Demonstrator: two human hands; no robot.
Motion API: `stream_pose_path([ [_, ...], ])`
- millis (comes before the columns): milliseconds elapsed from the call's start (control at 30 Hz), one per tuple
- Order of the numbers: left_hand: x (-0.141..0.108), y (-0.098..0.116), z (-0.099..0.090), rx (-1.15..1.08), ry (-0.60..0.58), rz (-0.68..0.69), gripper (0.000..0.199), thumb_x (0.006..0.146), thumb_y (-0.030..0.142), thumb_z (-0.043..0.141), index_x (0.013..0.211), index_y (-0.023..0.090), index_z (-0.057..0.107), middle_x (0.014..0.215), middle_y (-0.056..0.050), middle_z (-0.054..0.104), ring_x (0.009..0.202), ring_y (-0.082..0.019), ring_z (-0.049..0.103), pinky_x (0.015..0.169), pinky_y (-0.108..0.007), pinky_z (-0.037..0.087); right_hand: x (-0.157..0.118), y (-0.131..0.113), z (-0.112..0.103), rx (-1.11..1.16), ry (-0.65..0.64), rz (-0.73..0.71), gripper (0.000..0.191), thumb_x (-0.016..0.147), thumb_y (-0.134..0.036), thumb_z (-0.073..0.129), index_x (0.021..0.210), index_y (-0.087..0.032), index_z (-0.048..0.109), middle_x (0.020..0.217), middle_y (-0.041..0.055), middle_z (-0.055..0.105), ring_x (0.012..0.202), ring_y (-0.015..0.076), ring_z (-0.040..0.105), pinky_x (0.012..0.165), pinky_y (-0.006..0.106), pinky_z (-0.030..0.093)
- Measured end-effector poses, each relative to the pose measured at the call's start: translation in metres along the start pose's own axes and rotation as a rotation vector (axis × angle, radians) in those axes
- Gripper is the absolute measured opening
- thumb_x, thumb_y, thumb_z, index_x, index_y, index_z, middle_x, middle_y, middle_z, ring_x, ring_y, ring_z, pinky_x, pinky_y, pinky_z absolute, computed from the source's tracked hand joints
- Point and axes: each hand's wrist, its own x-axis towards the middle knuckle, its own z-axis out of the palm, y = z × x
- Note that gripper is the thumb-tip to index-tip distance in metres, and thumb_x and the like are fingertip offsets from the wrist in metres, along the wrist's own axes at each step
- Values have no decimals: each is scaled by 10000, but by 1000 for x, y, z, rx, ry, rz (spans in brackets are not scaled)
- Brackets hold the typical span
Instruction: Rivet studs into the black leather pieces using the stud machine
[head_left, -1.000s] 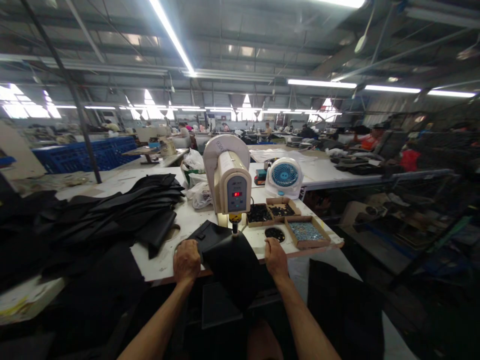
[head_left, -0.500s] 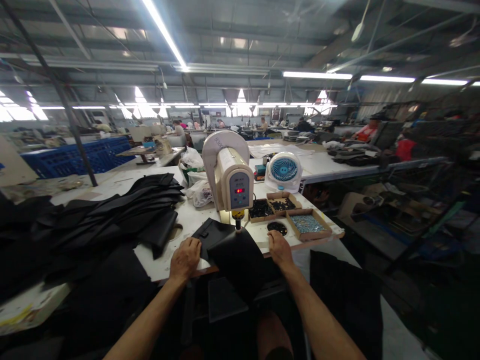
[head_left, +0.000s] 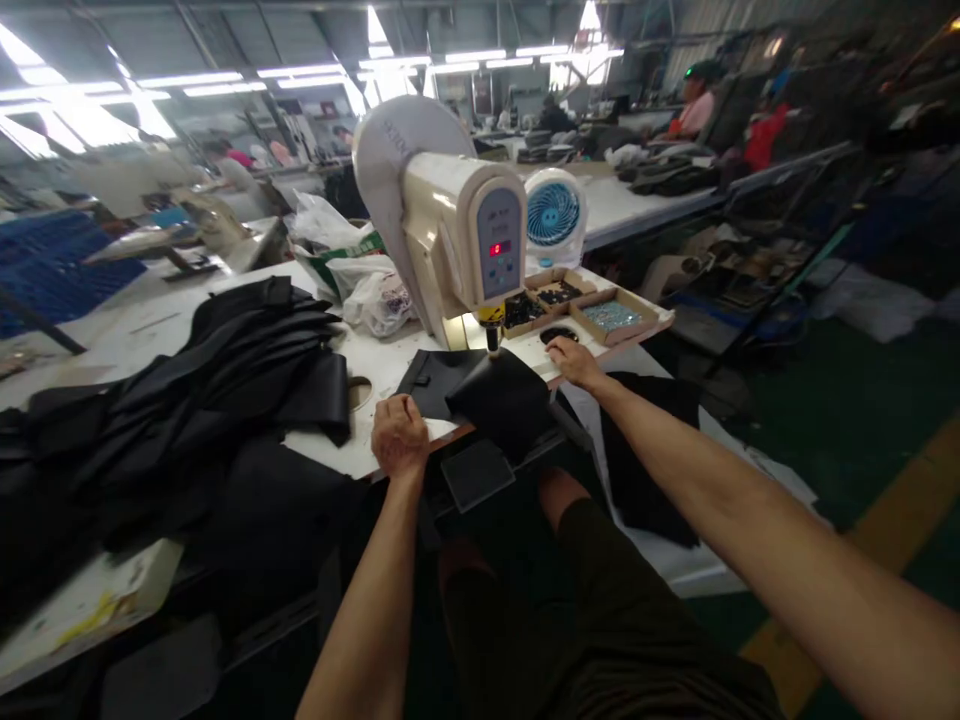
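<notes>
A cream machine [head_left: 465, 215] with a red digit display stands on the white table. Under its dark tip lies a black sheet piece [head_left: 502, 400], its lower part hanging over the table edge. My left hand [head_left: 400, 436] rests closed at the table edge, left of the piece; whatever its curled fingers hold, if anything, is hidden. On the right, my right hand [head_left: 574, 360] is closed at the edge beside a round dish of small dark parts [head_left: 559, 335]; its fingertips are too small to read.
Black sheets [head_left: 255, 370] are heaped on the left. Cardboard trays [head_left: 616, 318] of small parts and a blue-and-white fan [head_left: 553, 215] stand at the right. Plastic bags [head_left: 379, 300] lie behind the machine. A person [head_left: 697, 105] sits in the background.
The view has tilted down and shifted, showing more of the floor and my legs. Both hands remain near the table edge, and the black piece is still under the machine's tip.
</notes>
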Motion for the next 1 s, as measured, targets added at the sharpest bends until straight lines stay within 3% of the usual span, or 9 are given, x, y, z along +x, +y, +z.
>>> stream_pose_path([
  [100, -1, 3, -3, -10, -57, -19, 290, 1073, 374, 399, 1133, 230, 644, 1094, -61, 647, 855, -198, 624, 643, -312, 386, 0, -3, 0, -32, 4, 22, 211, 947, -221, 498, 1033, -182, 687, 1074, 90, 714, 993, 240, 616, 908, 338, 470],
  [233, 0, 4, -5, -35, -95, -1, 281, 1080, 369, 384, 1152, 248, 626, 1104, -46, 652, 798, -177, 618, 583, -307, 328, 2, -5, 1, -58, -15, 44, 226, 960, -227, 490, 1043, -180, 694, 1010, 81, 712, 890, 222, 607, 805, 312, 486],
  [367, 0, 2, -3, -66, -107, 30, 294, 1087, 359, 359, 1166, 241, 617, 1099, -48, 670, 822, -174, 624, 604, -293, 349, 4, -6, 5, -41, -18, 61, 248, 973, -222, 476, 1075, -181, 699, 979, 69, 710, 871, 215, 588, 804, 303, 486],
  [567, 2, -2, -3, -97, -120, 7, 312, 1077, 370, 375, 1180, 222, 630, 1055, -61, 707, 768, -181, 628, 601, -304, 351, -1, -12, 2, -26, 39, 25, 212, 942, -176, 506, 1018, -180, 704, 1065, 70, 715, 1000, 210, 609, 937, 298, 448],
  [767, 2, -3, -3, -75, -111, -21, 326, 1073, 390, 371, 1179, 233, 637, 974, -58, 713, 716, -192, 626, 567, -302, 322, -1, -16, -5, -27, 32, -6, 214, 956, -180, 489, 1007, -184, 696, 1057, 69, 723, 984, 209, 623, 924, 300, 448],
  [1000, 6, -10, 15, -176, -114, 14, 336, 1074, 339, 326, 1160, 189, 614, 1054, -97, 711, 930, -221, 684, 768, -318, 496, -2, -10, -7, 15, -3, -54, 202, 961, -170, 494, 1013, -182, 688, 1049, 67, 714, 993, 204, 620, 920, 285, 436],
])
